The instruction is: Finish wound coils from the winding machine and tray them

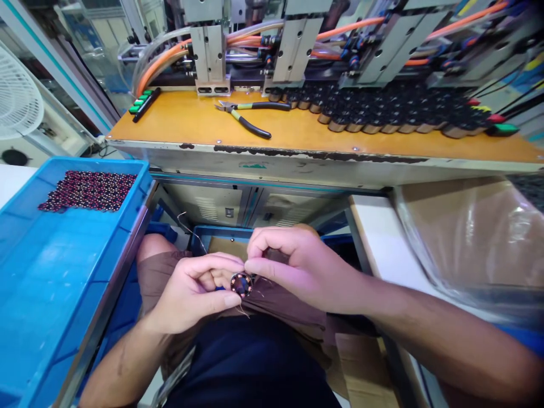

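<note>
Over my lap, my left hand is closed around a small round motor stator, a dark ring with copper windings inside. The thumb presses its lower edge, and the fingers curl behind it. My right hand pinches thumb and forefinger together at the stator's upper right edge. Whatever lies between those fingertips is too small to make out. Thin loose wire ends hang below the stator and stick out on its right. Another thin wire rises beyond my left hand.
A blue tray at left holds rows of stators. Ahead, an orange-topped bench carries cutting pliers, green-and-black pieces and many dark cylindrical parts below a machine. A plastic-covered cardboard sheet lies right.
</note>
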The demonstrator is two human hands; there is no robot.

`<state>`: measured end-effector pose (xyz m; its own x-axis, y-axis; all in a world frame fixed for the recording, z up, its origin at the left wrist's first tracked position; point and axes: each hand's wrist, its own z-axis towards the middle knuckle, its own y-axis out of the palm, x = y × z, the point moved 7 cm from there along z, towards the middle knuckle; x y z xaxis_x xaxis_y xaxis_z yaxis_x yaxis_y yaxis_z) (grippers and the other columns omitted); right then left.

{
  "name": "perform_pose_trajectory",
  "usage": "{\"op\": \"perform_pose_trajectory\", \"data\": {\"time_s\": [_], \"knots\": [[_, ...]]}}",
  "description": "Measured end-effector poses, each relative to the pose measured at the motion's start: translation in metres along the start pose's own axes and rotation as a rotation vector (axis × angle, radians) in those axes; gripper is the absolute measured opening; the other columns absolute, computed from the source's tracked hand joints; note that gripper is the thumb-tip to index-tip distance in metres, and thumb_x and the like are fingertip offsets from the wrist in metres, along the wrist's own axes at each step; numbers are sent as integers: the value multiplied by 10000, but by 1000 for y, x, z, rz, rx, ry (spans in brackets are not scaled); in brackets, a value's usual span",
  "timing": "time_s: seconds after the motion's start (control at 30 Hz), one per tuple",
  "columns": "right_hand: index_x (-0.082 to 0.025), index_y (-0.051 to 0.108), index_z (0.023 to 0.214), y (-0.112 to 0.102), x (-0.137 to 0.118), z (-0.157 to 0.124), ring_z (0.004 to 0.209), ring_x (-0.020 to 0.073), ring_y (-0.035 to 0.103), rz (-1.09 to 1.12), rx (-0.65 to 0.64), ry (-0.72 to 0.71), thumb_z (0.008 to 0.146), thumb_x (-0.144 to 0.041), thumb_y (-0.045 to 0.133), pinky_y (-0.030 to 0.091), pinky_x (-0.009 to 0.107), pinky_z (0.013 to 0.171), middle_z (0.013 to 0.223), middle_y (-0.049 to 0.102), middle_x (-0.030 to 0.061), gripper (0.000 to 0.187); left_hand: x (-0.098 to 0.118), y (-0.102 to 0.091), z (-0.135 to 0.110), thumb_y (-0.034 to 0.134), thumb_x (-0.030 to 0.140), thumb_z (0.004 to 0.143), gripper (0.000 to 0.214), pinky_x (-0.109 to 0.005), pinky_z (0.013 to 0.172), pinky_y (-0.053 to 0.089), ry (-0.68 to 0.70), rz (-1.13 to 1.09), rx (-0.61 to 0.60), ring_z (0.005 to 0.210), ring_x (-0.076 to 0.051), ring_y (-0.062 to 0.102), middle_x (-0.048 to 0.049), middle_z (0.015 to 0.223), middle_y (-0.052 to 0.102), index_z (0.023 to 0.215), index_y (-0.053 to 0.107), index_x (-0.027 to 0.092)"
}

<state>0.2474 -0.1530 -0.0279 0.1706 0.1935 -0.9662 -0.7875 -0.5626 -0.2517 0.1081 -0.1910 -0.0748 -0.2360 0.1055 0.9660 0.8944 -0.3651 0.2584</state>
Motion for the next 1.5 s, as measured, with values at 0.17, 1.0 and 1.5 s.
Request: {"op": "perform_pose_trajectory", "data": {"time_s": [0.17,1.0,1.5], "knots": [[-154,654,720,4,9,-9,580,82,506,199,-66,251,820,-257,705,388,187,524,646,611,-23,152,9,-1,3,803,135,718,289,-266,734,583,119,107,-6,847,-183,700,-116,1043,729,998,773,199],[-136,624,668,12,4,-18,585,71,478,351,-66,215,844,-194,614,405,161,532,634,566,-11,185,3,6,10,862,159,655,370,-191,607,523,123,-77,-60,694,-93,622,-54,987,626,1002,770,249],[-147,654,877,0,-21,-32,712,115,621,-233,-11,-264,904,-168,626,506,220,638,775,677,27,45,-4,11,6,863,179,659,344,-224,646,518,38,-185,-113,735,-119,637,-40,979,554,978,739,215]]}}
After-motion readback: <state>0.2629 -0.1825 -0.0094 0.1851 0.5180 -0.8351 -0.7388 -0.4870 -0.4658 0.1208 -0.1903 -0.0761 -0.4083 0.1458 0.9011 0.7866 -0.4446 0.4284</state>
